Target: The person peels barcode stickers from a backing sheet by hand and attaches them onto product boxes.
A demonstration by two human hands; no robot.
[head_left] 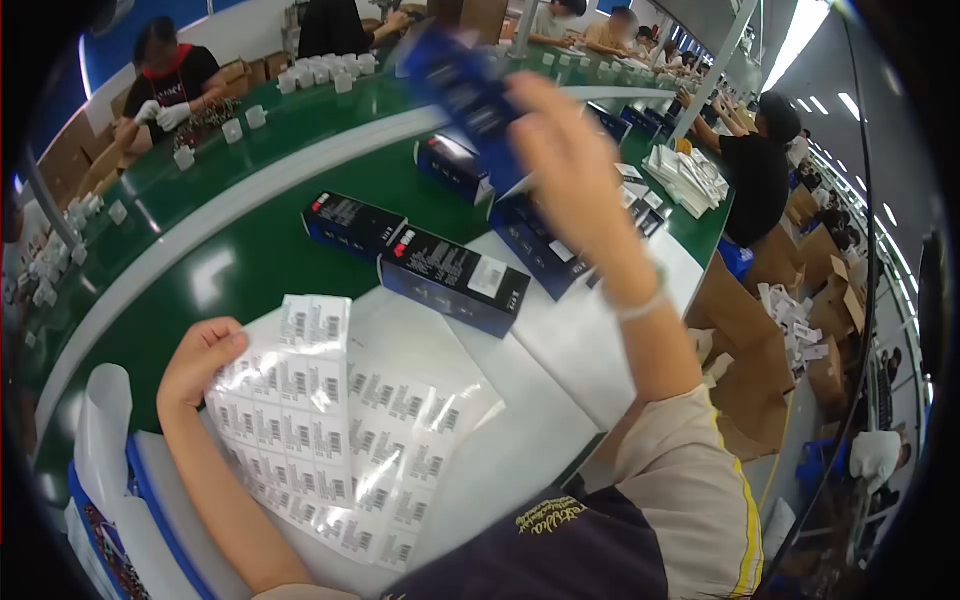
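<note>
My left hand (203, 362) pinches the edge of a sheet of barcode labels (300, 400) between thumb and fingers. Beneath it lies a second label sheet (405, 450), partly covered. Raised at the upper middle, my right hand (570, 165) is closed around a dark blue printed box (460, 95), smeared by motion. Two black-and-blue boxes lie end to end in front of me: the nearer box (455, 280) bears a white label, while the farther box (355, 222) shows none on its visible faces. Another blue box (540, 240) lies below my right forearm.
A pale curved rail (240, 180) divides the green work surface (400, 185). A further box (455, 165) and a stack of white papers (685, 178) lie beyond. Cardboard cartons (740, 350) stand on the right. Several people work along the line, one person (170, 90) wearing white gloves.
</note>
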